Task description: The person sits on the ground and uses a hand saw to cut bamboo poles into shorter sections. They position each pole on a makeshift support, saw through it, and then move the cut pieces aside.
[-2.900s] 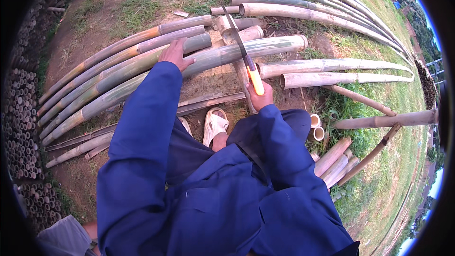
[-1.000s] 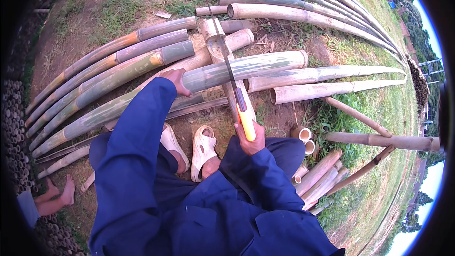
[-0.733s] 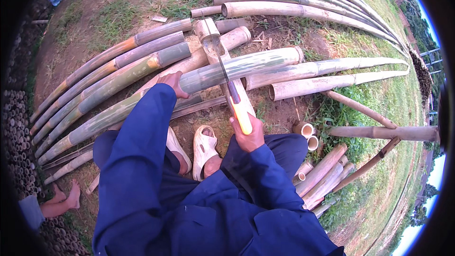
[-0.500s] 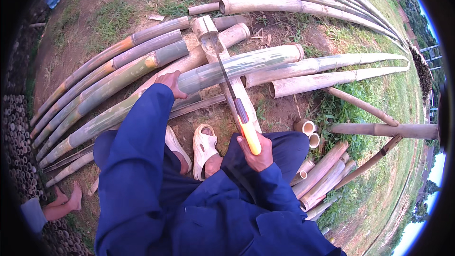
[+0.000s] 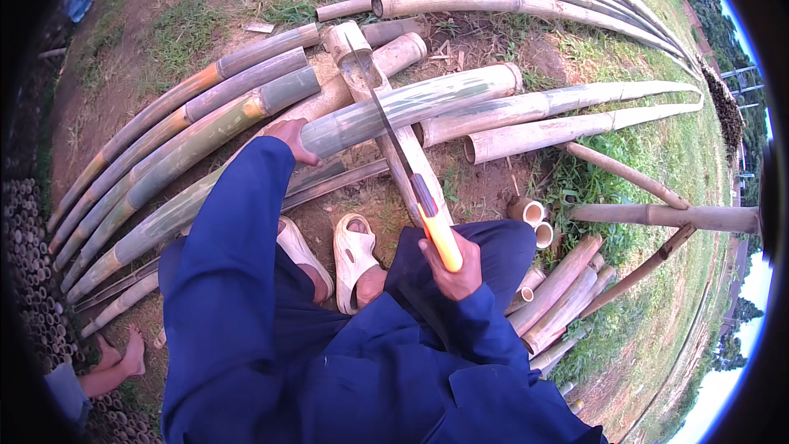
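Observation:
My right hand is wrapped round the orange and yellow handle of a hand saw. Its blade lies across a thick green and pale bamboo pole, to the right of my other hand. My left hand presses on that pole from above, thumb on the near side and fingers over the far side. Beneath the pole, a split bamboo piece runs from far to near as a support. Whether the blade has bitten into the pole cannot be made out.
Several long bamboo poles lie at left, with more poles at the far side. Short cut bamboo pieces are piled at right beside a bamboo frame. Stacked bamboo tubes and another person's bare feet show at left.
My right hand and the saw have shifted slightly toward me and to the right. My left hand stays on the pole. The whole view has moved a little.

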